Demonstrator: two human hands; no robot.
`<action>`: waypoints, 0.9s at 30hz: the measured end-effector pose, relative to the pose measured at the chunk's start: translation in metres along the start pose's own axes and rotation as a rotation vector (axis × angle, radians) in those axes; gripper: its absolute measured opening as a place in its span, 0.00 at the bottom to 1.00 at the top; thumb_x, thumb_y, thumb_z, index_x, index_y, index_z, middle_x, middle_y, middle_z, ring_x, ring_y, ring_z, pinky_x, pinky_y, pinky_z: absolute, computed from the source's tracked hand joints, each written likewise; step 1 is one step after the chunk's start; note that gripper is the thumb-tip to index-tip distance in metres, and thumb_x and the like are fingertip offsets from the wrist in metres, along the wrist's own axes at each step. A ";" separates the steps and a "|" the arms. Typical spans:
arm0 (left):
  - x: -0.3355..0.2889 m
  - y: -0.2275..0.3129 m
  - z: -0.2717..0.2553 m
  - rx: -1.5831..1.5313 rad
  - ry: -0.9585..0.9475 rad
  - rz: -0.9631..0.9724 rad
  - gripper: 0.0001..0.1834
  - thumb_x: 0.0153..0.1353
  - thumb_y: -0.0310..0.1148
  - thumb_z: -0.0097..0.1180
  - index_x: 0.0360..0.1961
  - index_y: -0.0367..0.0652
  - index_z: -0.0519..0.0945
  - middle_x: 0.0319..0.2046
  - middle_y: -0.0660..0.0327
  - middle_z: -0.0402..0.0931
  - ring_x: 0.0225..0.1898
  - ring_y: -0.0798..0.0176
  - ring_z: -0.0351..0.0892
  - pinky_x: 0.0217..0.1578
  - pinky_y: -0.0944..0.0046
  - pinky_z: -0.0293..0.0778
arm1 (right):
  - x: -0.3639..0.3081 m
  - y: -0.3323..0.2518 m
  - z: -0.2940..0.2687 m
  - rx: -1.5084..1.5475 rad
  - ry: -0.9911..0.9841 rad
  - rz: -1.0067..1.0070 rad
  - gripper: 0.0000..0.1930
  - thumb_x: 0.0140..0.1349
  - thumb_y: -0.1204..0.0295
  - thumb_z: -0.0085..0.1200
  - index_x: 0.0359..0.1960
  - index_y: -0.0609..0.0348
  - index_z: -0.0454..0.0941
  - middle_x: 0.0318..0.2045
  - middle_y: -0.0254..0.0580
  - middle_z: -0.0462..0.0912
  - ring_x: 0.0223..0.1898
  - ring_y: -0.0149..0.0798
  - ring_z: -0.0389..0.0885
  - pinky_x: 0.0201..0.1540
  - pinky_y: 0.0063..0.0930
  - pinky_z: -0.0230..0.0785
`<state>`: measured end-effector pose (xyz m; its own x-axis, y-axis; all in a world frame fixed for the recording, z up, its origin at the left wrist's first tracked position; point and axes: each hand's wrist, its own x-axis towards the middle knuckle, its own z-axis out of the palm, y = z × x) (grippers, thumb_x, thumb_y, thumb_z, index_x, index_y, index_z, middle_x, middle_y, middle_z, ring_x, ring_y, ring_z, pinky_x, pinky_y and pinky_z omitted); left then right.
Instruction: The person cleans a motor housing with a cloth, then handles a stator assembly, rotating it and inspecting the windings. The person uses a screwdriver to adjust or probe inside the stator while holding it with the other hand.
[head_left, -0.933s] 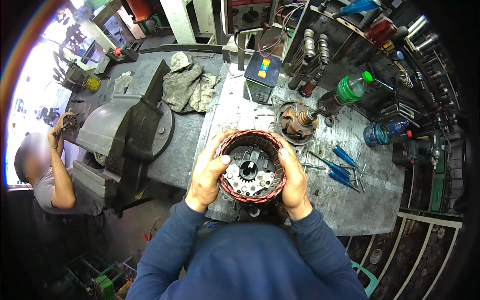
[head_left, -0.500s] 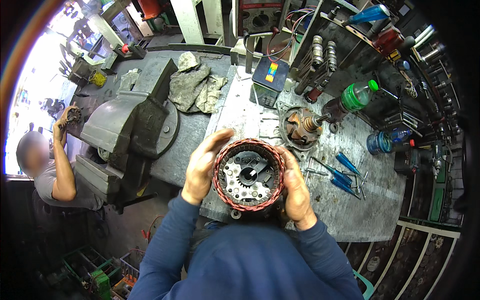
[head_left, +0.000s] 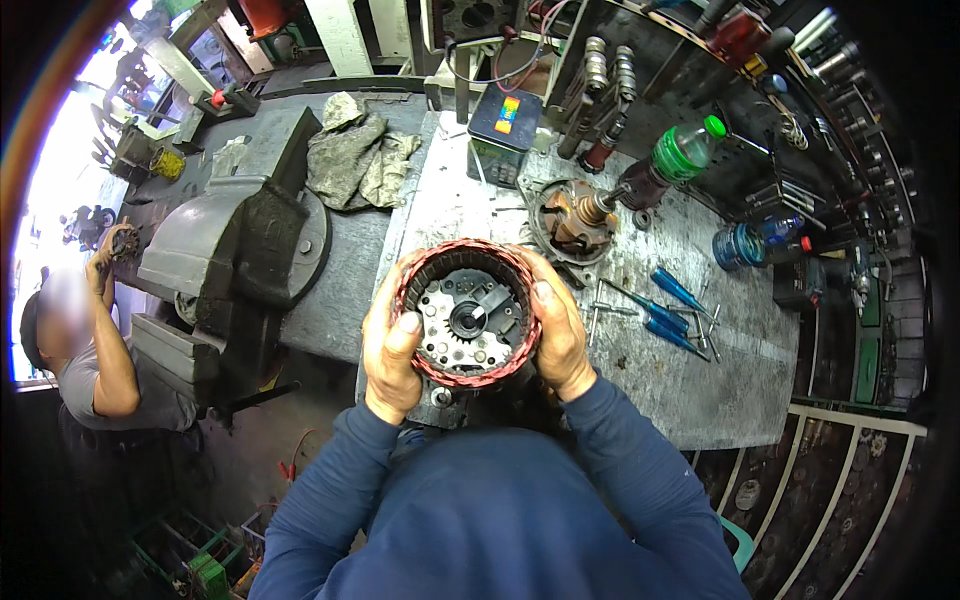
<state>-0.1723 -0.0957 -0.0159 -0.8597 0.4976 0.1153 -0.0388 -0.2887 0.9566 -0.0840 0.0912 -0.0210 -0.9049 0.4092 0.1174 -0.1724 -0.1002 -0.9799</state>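
Note:
In front of me, at the bench's near edge, is an alternator stator (head_left: 470,379), a ring of reddish copper windings. Inside the ring, a metal plate (head_left: 437,325) with bolts and a round central hole shows. My left hand (head_left: 388,358) grips the ring's left side, thumb up near the rim. On the opposite side, my right hand (head_left: 560,338) holds it with fingers wrapped round the outside. Beyond the ring, a rotor (head_left: 572,222) with a shaft sits in a round housing on the bench. The undersides of my fingers are hidden.
A large vise (head_left: 205,240) stands left, with a grey rag (head_left: 350,160) behind it. Blue-handled screwdrivers (head_left: 678,288) lie right of my hands. Farther back are a dark box-shaped battery (head_left: 505,120) and a green-capped bottle (head_left: 685,152). Another person (head_left: 110,365) is at far left.
My hands have closed in from loosely flanking the stator to gripping its sides, with the left thumb now over the rim. The whole view has shifted, so the bench appears farther left and up.

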 end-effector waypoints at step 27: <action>-0.120 -0.046 -0.029 0.490 0.420 -0.274 0.28 0.72 0.29 0.62 0.70 0.32 0.71 0.67 0.49 0.74 0.64 0.53 0.80 0.62 0.56 0.78 | -0.013 0.062 -0.079 -1.398 -0.457 0.142 0.12 0.54 0.64 0.68 0.31 0.62 0.90 0.31 0.63 0.89 0.37 0.63 0.91 0.43 0.53 0.83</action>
<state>-0.0820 -0.1663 -0.0814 -0.9796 0.1127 -0.1662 -0.1335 0.2528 0.9583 -0.0522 0.1514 -0.0961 -0.9688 0.1294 -0.2112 0.1922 0.9304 -0.3120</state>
